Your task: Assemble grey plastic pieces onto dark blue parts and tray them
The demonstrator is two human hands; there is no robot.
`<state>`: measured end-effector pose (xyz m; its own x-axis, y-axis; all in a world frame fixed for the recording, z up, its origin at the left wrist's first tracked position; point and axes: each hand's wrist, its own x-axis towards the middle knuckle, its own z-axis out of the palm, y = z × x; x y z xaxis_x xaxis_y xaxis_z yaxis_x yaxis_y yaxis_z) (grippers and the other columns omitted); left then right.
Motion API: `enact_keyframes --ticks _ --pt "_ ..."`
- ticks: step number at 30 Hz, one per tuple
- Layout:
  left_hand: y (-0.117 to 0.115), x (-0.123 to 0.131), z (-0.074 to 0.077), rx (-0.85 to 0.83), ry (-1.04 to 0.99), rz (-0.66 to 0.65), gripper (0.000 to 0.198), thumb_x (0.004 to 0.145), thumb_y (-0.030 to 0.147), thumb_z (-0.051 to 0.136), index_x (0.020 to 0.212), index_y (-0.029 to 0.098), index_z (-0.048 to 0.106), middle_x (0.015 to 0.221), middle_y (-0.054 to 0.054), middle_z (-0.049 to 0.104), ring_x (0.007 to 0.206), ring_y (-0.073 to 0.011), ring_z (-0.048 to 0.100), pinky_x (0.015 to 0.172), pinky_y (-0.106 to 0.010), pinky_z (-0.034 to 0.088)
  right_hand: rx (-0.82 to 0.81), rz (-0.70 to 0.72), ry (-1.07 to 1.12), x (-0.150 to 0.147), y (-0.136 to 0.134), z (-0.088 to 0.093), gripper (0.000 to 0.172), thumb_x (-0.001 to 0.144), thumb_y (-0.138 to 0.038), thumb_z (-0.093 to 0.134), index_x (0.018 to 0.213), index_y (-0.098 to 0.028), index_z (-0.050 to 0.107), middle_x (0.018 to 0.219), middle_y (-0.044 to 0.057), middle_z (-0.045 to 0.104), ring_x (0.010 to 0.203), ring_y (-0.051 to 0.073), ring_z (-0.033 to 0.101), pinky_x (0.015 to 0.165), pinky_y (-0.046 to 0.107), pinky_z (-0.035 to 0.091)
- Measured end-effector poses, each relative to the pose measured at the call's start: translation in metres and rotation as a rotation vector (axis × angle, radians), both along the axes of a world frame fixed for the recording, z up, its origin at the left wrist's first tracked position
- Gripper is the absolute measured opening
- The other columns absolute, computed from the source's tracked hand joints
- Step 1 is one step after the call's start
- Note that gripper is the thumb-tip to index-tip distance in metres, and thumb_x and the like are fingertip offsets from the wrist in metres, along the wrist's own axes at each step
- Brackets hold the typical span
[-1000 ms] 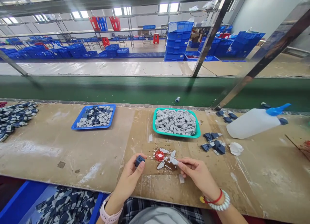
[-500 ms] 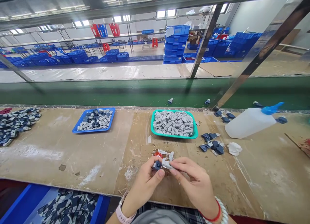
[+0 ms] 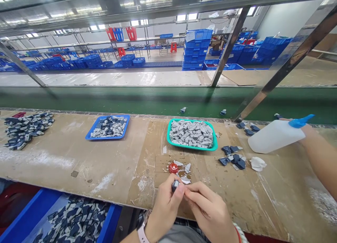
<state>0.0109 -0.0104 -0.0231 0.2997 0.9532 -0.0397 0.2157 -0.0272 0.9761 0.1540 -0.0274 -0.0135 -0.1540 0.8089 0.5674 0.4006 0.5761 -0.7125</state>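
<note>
My left hand [image 3: 167, 197] is closed on a small dark blue-grey plastic piece [image 3: 174, 185], whose end shows between thumb and forefinger. My right hand [image 3: 206, 204] pinches close beside the left thumb; whatever lies between its fingertips is hidden. Just beyond my hands a round red cap [image 3: 173, 168] sits in a wet brownish patch on a cardboard sheet, with several loose light grey pieces [image 3: 187, 168] around it. Farther back stands a green tray [image 3: 168, 139] heaped with light grey pieces. To its right lie several dark pieces [image 3: 238, 162].
A white squeeze bottle [image 3: 275, 136] with a blue nozzle leans right, near crumpled white tissue [image 3: 258, 163]. Another person's arm [image 3: 319, 155] reaches behind it. Left are a blue tray [image 3: 91, 138], a pile of pieces [image 3: 26, 129] and a blue bin [image 3: 34, 209]. A green belt [image 3: 118, 99] runs behind.
Both hands have come slightly nearer to me, uncovering the red cap. The light grey piece at my right fingertips is now hidden. Another person's arm has appeared at the right.
</note>
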Motion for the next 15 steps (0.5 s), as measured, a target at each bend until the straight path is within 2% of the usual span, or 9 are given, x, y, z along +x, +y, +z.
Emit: enact_keyframes --ticks 3,8,11,15 --pt "-0.003 0.000 0.001 0.038 0.058 0.029 0.028 0.094 0.043 0.040 0.084 0.019 0.049 0.075 0.000 0.052 0.069 -0.0144 0.049 0.066 -0.025 0.036 0.011 -0.073 0.052 -0.003 -0.005 0.000 0.024 0.086 -0.003 0.050 0.094 -0.019 0.066 0.082 0.007 0.065 0.070 0.012 0.062 0.059 0.020 0.054" --pt "-0.008 -0.002 0.004 0.207 0.169 0.068 0.022 0.092 0.039 0.046 0.085 0.019 0.051 0.080 -0.003 0.055 0.077 -0.0176 0.052 0.070 -0.028 0.037 -0.018 -0.060 0.153 -0.003 -0.012 0.001 0.023 0.085 -0.003 0.053 0.091 -0.021 0.068 0.083 0.007 0.066 0.072 0.014 0.064 0.059 0.022 0.055" --pt "-0.008 -0.002 0.005 0.308 0.200 0.066 0.019 0.092 0.036 0.046 0.087 0.019 0.052 0.081 -0.003 0.055 0.078 -0.0180 0.052 0.071 -0.028 0.036 -0.014 -0.034 0.141 0.000 -0.014 0.001 0.026 0.084 -0.002 0.053 0.094 -0.021 0.067 0.085 0.007 0.066 0.073 0.014 0.063 0.060 0.022 0.054" --pt "-0.009 -0.003 0.005 0.343 0.211 0.028 0.019 0.094 0.034 0.041 0.085 0.019 0.050 0.079 -0.002 0.054 0.076 -0.0178 0.051 0.070 -0.028 0.035 -0.004 0.020 0.052 0.003 -0.017 0.002 0.026 0.086 -0.003 0.049 0.094 -0.021 0.066 0.085 0.007 0.065 0.072 0.013 0.063 0.059 0.022 0.054"
